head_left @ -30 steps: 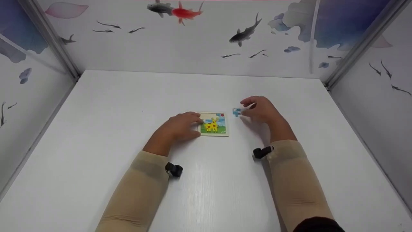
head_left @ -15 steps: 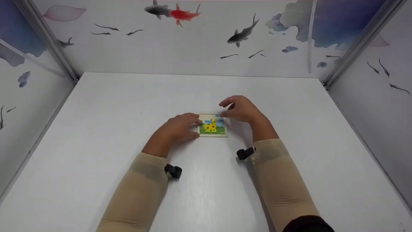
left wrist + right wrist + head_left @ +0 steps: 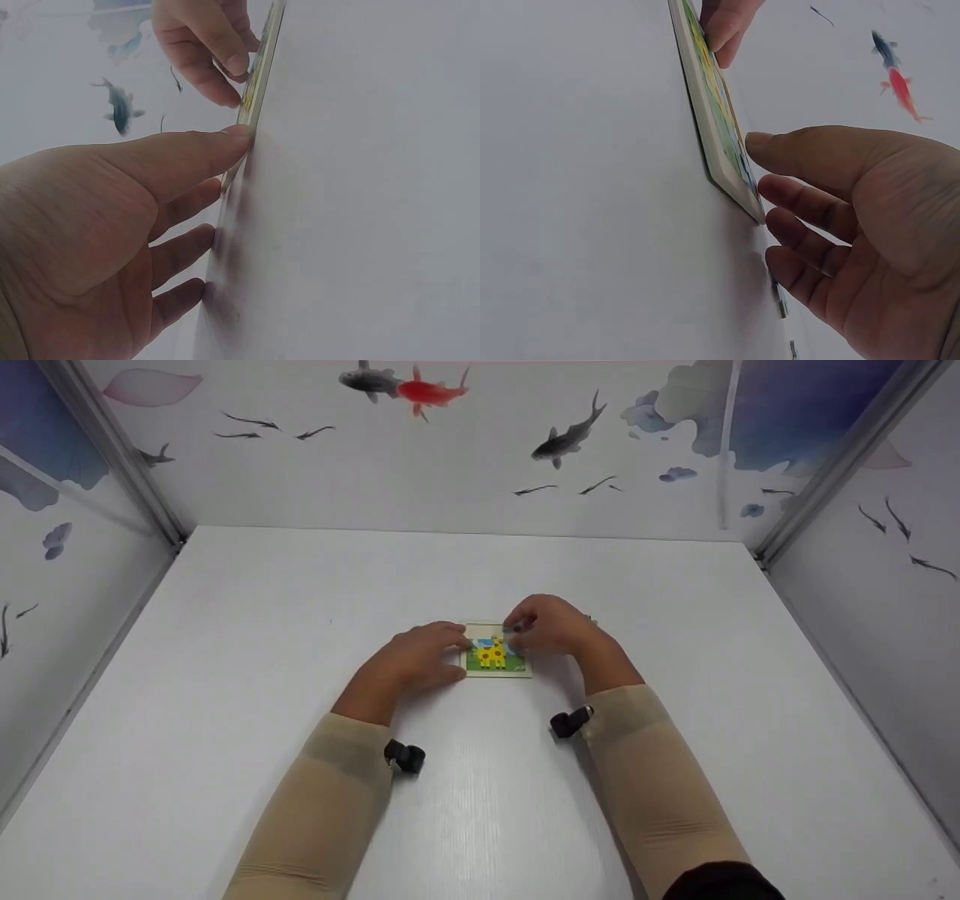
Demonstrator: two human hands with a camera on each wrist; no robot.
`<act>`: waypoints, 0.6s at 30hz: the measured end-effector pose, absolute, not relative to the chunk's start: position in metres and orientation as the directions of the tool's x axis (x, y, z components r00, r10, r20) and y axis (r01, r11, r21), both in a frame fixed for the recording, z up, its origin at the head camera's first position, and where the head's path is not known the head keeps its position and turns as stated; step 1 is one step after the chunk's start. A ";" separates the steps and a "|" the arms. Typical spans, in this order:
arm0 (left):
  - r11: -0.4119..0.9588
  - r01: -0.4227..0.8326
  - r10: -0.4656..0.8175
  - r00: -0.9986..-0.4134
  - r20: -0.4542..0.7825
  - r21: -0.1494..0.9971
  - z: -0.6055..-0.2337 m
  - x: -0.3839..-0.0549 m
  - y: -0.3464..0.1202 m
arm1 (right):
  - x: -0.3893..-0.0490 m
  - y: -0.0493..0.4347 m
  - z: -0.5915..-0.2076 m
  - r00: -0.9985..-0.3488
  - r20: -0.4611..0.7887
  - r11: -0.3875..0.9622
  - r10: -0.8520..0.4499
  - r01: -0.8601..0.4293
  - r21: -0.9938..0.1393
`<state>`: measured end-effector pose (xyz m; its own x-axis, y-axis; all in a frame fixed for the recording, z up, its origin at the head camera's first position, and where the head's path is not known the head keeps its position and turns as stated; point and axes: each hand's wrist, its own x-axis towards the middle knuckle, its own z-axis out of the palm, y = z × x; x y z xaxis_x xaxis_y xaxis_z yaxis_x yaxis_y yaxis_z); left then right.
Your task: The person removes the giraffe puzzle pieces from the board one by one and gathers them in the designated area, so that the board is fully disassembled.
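puzzle board on table — left hand left | right hand right (touching)

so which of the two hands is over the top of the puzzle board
The right hand: its fingers reach over the upper right part of the giraffe puzzle board. The left hand only touches the board's left edge with its fingertips.

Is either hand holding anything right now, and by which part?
The left hand steadies the giraffe puzzle board at its left edge. Whether the right hand holds a piece cannot be told.
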<state>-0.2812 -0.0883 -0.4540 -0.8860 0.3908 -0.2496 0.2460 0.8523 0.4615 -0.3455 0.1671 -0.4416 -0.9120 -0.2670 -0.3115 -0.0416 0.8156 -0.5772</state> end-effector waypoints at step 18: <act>0.853 0.255 0.395 -0.886 -0.244 0.456 -0.451 -0.280 -0.088 | -0.341 0.162 -0.443 -0.906 -0.298 0.832 -0.302 -0.097 -0.546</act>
<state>-0.2796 -0.0875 -0.4511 -0.8859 0.3947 -0.2435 0.2545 0.8527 0.4562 -0.3411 0.1625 -0.4432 -0.9056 -0.3016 -0.2982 -0.0972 0.8319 -0.5463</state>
